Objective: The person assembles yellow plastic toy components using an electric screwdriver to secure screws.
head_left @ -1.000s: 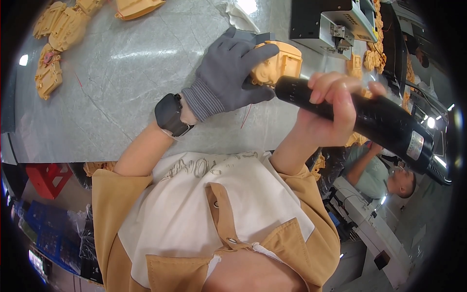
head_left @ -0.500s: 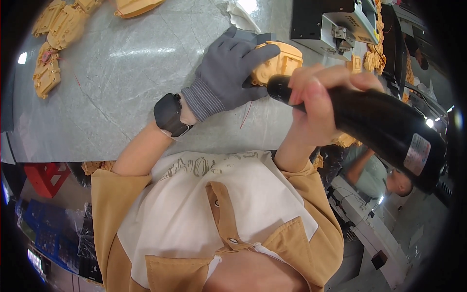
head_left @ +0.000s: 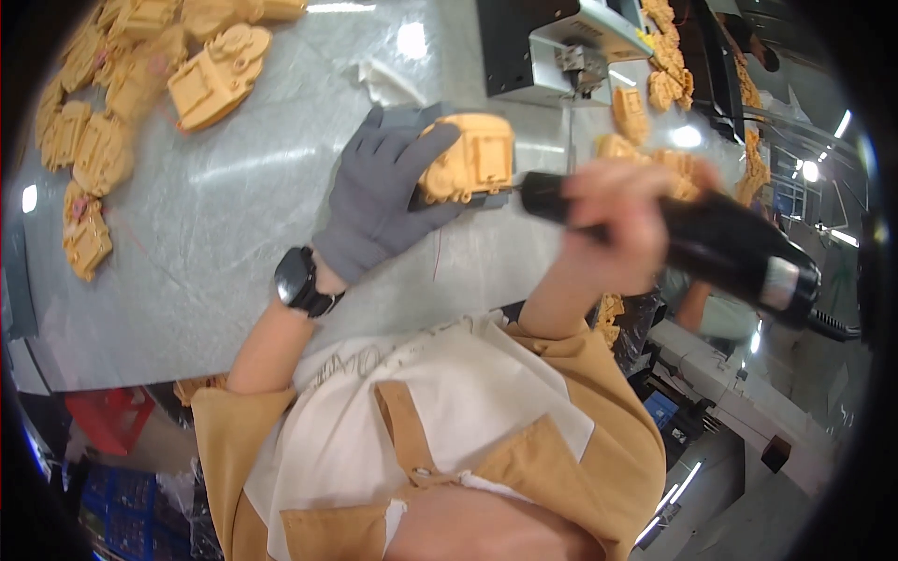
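My left hand [head_left: 381, 192], in a grey knit glove, grips a light-orange plastic housing [head_left: 479, 154] from its left side. The thumb and fingers wrap the edge, and the housing sits on a dark grey block [head_left: 486, 199] that mostly hides beneath it. In my right hand [head_left: 622, 220], bare and smeared by motion, is a black corded electric screwdriver [head_left: 739, 248]. Its nose points left, with the thin bit close to the housing's lower right corner. Whether the bit touches the plastic I cannot tell.
Several similar orange housings [head_left: 220, 79] lie piled at the far left. A black and silver machine [head_left: 582, 67] stands at the back, with more orange parts [head_left: 631, 114] to its right. Crumpled white paper [head_left: 388, 84] and a thin red wire [head_left: 437, 257] lie on the grey table [head_left: 234, 224].
The screwdriver's nose has drawn back rightward from over the housing. The housing's flat face now shows more fully. My view has shifted, bringing in more of the left-hand pile.
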Motion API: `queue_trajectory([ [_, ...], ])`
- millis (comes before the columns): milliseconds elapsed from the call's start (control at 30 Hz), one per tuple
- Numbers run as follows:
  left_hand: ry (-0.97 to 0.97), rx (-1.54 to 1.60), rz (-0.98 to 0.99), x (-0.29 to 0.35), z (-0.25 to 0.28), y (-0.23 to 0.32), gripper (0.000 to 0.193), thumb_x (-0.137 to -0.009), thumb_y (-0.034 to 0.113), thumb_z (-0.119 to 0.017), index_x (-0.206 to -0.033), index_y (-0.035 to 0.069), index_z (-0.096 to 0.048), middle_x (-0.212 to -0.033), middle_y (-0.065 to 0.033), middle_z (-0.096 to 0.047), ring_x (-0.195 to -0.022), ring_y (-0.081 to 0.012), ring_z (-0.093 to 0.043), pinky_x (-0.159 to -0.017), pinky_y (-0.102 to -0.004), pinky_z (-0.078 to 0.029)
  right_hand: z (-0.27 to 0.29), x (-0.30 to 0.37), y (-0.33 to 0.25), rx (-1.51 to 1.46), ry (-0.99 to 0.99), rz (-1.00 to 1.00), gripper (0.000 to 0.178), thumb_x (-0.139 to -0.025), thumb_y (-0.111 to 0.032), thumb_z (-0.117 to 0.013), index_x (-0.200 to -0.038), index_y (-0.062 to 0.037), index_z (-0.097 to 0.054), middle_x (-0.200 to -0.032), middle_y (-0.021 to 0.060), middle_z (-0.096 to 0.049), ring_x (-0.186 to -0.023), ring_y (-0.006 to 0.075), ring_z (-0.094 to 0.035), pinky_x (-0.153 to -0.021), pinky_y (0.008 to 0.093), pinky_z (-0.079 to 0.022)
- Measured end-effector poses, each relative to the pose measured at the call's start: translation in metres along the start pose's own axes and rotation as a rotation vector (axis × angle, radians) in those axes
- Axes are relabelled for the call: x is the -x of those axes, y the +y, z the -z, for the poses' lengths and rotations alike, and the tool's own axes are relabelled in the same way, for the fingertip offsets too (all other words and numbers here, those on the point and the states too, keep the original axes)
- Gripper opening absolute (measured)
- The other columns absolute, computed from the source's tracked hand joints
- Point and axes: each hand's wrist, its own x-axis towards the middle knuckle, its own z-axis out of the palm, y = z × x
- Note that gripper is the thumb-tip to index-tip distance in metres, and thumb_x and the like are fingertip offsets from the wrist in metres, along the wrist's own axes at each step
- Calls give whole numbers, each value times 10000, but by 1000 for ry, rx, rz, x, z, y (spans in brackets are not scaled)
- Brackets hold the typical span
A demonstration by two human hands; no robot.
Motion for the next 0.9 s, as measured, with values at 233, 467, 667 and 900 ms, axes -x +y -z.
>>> queue_trajectory([
  [233,-72,16,58,1,-2,6,703,-685,341,-783,-1297,161,-490,-1057,-87,-559,-1012,-298,-534,-1059,-487,-340,81,-86,29,223,460,185,500,-706,122,-568,-1170,11,-419,-619,115,-565,-464,183,-525,-512,314,-483],
  [467,-81,17,21,-4,-2,7,692,-685,323,-785,-1285,130,-499,-1062,-90,-576,-1025,-315,-539,-1042,-491,-347,59,-97,45,426,512,191,353,-742,75,-566,-1086,57,-486,-611,63,-533,-451,133,-503,-462,247,-423],
  [667,-72,58,81,1,3,8,691,-667,315,-793,-1266,119,-509,-1037,-96,-596,-996,-318,-558,-1021,-501,-357,58,-90,26,511,497,-364,376,-739,83,-544,-1110,44,-493,-606,48,-522,-444,121,-499,-452,242,-417],
  [900,-49,14,7,-8,-2,7,677,-662,308,-794,-1250,120,-516,-1056,-109,-594,-1000,-322,-555,-1003,-491,-375,36,-21,-13,139,344,162,580,-751,87,-577,-1257,42,-295,-596,81,-568,-453,137,-517,-486,283,-469],
])
